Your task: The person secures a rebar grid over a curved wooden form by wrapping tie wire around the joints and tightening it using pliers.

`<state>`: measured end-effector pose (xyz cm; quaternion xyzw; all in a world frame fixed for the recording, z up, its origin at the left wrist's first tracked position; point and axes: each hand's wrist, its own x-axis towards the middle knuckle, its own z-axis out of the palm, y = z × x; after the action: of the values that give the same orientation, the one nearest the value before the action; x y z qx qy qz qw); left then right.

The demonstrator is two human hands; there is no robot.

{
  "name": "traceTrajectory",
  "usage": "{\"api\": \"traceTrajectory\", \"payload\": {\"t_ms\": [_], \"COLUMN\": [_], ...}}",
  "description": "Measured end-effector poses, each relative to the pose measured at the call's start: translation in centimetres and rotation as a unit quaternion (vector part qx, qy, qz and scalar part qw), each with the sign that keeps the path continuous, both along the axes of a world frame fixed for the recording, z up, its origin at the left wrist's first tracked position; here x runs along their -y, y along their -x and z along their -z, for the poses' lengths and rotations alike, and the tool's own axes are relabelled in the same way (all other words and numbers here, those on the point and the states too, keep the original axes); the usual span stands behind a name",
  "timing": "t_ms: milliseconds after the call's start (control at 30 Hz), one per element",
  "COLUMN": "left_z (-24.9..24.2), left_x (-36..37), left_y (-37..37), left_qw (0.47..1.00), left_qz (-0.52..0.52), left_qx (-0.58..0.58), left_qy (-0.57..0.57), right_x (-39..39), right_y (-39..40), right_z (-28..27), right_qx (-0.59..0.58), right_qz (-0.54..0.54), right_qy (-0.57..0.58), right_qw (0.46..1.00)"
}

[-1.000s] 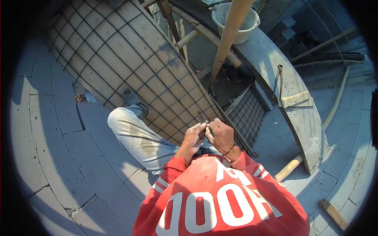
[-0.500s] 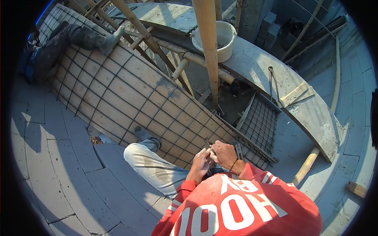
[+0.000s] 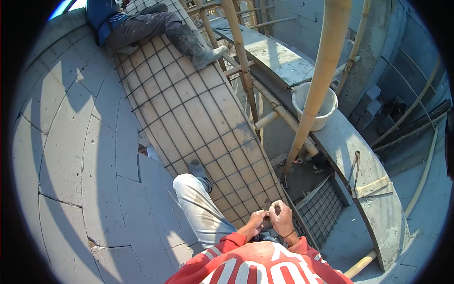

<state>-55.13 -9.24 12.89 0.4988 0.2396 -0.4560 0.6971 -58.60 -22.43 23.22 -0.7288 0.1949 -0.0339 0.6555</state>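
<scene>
Close in front of the red sweatshirt, my left hand (image 3: pixel 256 222) and my right hand (image 3: pixel 283 218) meet with their fingers closed. A small dark object (image 3: pixel 267 205) shows just beyond the fingertips, too small to name; what lies within the fingers is hidden. Below them spreads a steel rebar grid (image 3: pixel 221 137) on a sloping plywood panel (image 3: pixel 170 118). My bent leg in pale, stained trousers (image 3: pixel 201 206) rests at the panel's left side, with the foot (image 3: pixel 198 173) on the grid.
Another person in dark trousers (image 3: pixel 142 31) sits at the upper left, a boot (image 3: pixel 205 57) on the grid. A bamboo pole (image 3: pixel 317 75) rises beside a white bucket (image 3: pixel 326 106) on a curved concrete ledge (image 3: pixel 345 137). Pincers (image 3: pixel 355 165) lie there. Grey blocks (image 3: pixel 109 189) line the left.
The view has swung left, so the scene sits farther right and lower in it. My hands stay together with fingers closed. The other person now shows more fully.
</scene>
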Motion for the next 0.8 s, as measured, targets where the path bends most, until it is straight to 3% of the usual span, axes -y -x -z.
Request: {"api": "traceTrajectory", "payload": {"t_ms": [67,133,167,267,333,400,467,500,633,667,700,733,800], "left_z": [1.3,-0.2,-0.9,0.0,3.1,5.2,8.6,8.6,7.9,4.3,1.0,5.1,0.3], "left_x": [0.1,-0.2,0.0,-0.8,-0.8,-1.7,-2.4,-2.5,-2.9,-2.9,-3.0,-3.5,-3.6], "left_y": [0.1,-0.4,-0.6,-1.4,-1.3,-1.9,-2.2,-2.4,-3.3,-3.2,-3.3,-3.3,-3.2], "left_qw": [1.000,0.989,0.989,0.985,0.982,0.968,0.959,0.950,0.950,0.952,0.948,0.960,0.977], "left_qz": [0.007,0.077,0.062,0.080,0.052,0.092,0.080,0.072,0.026,0.026,0.047,0.011,-0.003], "left_qx": [0.012,0.093,0.099,0.096,0.119,0.103,0.127,0.143,0.162,0.164,0.153,0.150,0.134], "left_qy": [-0.022,-0.085,-0.094,-0.119,-0.136,-0.212,-0.239,-0.269,-0.265,-0.257,-0.277,-0.238,-0.169], "right_x": [0.3,1.2,1.6,3.3,4.2,5.8,8.9,8.4,9.9,10.3,11.4,12.0,12.2], "right_y": [-1.0,-1.8,-2.0,-2.9,-3.5,-3.3,-2.6,-2.7,-2.2,-1.9,-1.1,0.0,0.2], "right_z": [-1.0,-1.6,-2.5,-6.9,-11.5,-14.8,-15.1,-17.6,-16.1,-15.5,-14.7,-13.9,-13.9], "right_qx": [0.035,0.038,0.042,0.194,0.234,0.320,0.425,0.432,0.345,0.333,0.293,0.249,0.162], "right_qz": [-0.015,-0.013,0.015,0.066,0.127,0.155,0.187,0.258,0.300,0.312,0.285,0.264,0.209], "right_qy": [-0.132,-0.183,-0.193,-0.143,-0.244,-0.229,-0.139,-0.073,-0.068,-0.067,-0.071,-0.077,-0.128], "right_qw": [0.991,0.982,0.980,0.968,0.933,0.906,0.875,0.861,0.887,0.887,0.910,0.929,0.956]}}
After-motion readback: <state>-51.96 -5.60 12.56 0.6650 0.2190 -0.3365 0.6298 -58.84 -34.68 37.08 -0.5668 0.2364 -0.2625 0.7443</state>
